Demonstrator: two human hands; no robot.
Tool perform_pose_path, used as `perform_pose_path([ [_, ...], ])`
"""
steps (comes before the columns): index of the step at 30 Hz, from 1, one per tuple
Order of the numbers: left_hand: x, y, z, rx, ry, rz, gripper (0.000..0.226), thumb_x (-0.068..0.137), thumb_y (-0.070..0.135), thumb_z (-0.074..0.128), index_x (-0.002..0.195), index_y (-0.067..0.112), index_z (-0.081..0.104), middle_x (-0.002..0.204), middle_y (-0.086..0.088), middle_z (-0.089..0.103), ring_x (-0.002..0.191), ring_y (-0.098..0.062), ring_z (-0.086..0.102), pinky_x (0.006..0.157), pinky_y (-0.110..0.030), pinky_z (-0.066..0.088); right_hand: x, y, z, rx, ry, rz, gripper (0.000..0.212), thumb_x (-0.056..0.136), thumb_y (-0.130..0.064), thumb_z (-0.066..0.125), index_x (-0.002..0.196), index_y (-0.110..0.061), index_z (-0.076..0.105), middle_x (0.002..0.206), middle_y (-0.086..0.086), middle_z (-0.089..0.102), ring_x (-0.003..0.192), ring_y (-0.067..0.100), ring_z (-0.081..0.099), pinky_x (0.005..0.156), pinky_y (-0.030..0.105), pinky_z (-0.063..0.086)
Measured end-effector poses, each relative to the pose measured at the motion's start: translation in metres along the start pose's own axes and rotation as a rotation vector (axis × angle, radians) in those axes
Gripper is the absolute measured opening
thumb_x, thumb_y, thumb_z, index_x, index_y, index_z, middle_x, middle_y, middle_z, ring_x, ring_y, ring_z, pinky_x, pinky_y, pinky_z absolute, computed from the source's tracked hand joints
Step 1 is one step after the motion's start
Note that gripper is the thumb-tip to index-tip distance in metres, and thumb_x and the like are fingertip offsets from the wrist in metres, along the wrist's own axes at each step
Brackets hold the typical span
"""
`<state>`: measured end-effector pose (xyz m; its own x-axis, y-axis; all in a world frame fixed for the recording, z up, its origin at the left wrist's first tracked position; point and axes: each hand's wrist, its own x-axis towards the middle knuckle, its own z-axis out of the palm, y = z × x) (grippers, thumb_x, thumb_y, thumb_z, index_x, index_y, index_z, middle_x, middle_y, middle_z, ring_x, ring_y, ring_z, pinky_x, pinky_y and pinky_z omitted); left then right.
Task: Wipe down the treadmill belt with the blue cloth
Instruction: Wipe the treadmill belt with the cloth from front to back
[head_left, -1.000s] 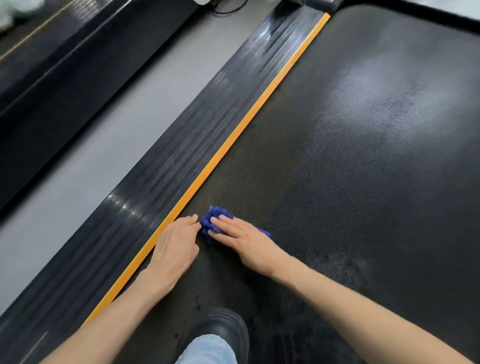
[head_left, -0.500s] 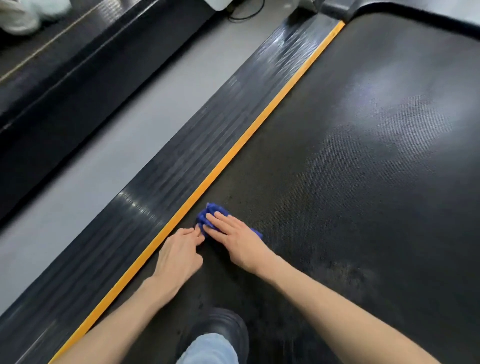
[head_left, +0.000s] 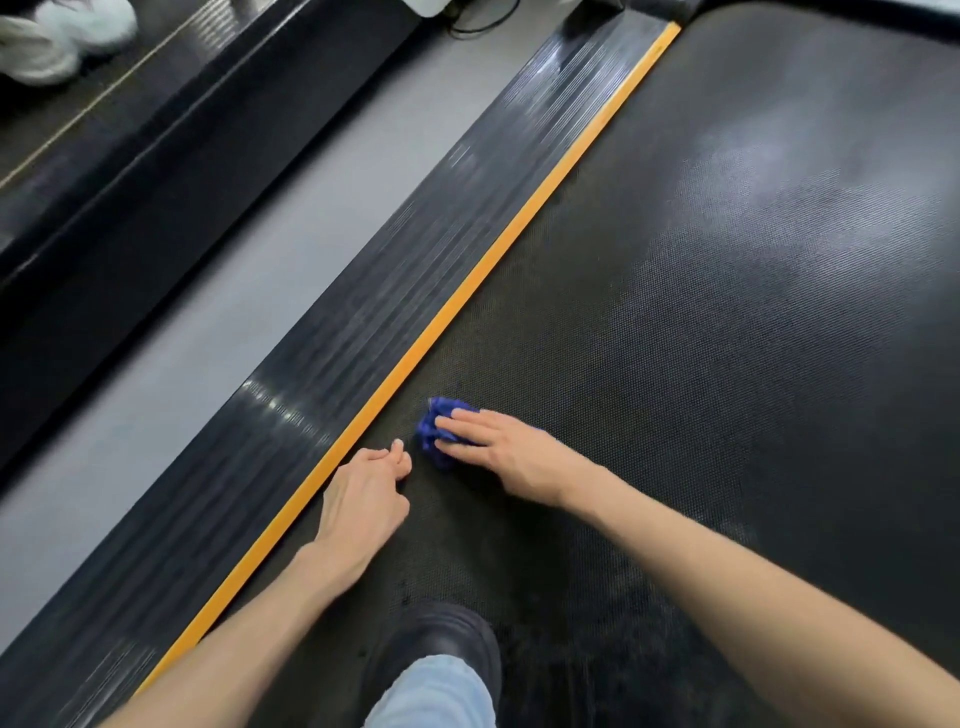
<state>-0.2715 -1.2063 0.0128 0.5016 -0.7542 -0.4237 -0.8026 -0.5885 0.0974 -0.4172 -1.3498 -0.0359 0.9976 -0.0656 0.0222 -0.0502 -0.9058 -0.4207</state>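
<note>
Right hand presses blue cloth on treadmill belt — left hand curled beside.

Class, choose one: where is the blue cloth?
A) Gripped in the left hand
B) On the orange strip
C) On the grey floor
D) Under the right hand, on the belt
D: the right hand presses straight fingers on the cloth on the belt; the left hand holds nothing.
</note>
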Motion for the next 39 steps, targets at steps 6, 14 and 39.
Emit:
perform_pose_path([
  [6,0.003,0.002,0.001,0.006,-0.001,-0.028,0.061,0.081,-0.001,0.047,0.138,0.019,0.045,0.135,0.001,0.054,0.128,-0.017,0.041,0.091,-0.031,0.049,-0.028,0.073,-0.031,0.044,0.357,0.667,0.067,0.073,0.014,0.049,0.137,-0.003,0.04,0.149,0.019,0.028,0.14,0.037,0.02,0.115,0.042,0.014],
  [14,0.003,0.01,-0.002,0.016,0.045,-0.067,0.045,0.086,0.005,0.044,0.127,0.018,0.056,0.114,-0.007,0.062,0.106,-0.022,0.057,0.077,-0.029,0.05,-0.043,-0.023,0.018,-0.027,0.049,-0.145,0.052,0.076,-0.005,0.039,0.123,-0.01,0.059,0.137,0.011,0.05,0.129,0.028,0.044,0.106,0.047,0.036],
  [39,0.003,0.02,-0.014,0.075,0.267,-0.006,0.042,0.08,0.002,0.048,0.109,0.024,0.069,0.083,0.0,0.073,0.083,-0.02,0.062,0.081,-0.034,0.043,-0.052,0.056,-0.011,0.091,0.305,0.527,0.064,0.064,0.003,0.041,0.127,-0.001,0.053,0.139,0.022,0.043,0.131,0.041,0.035,0.107,0.057,0.028],
])
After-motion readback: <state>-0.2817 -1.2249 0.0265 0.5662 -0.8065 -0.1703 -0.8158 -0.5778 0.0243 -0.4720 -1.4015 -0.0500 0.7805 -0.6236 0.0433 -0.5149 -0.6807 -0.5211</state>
